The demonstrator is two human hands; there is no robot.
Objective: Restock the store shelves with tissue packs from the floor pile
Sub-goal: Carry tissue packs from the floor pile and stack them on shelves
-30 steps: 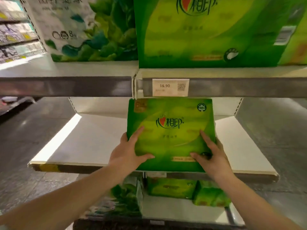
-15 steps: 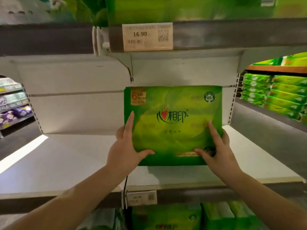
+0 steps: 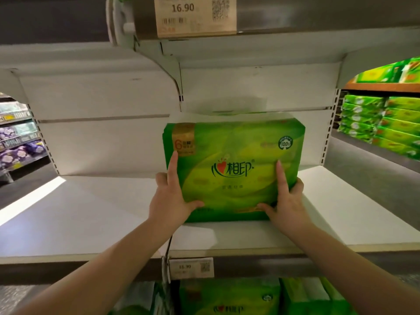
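The green tissue pack (image 3: 234,171) stands upright on the white shelf (image 3: 91,214), near the middle. The left grip (image 3: 170,201) clasps its left edge and the right grip (image 3: 286,201) its right edge, thumbs on the front. A price tag (image 3: 191,267) hangs just below.

A green tissue pack (image 3: 234,171) is stood upright on the white shelf (image 3: 91,214), with its front turned outward. A red heart and dark letters are printed in the middle, a gold patch with a 6 is seen in the top left corner, and a round 100% mark is seen at the top right. The pack is wrapped in shiny plastic. More green packs (image 3: 229,296) are kept on the shelf below.
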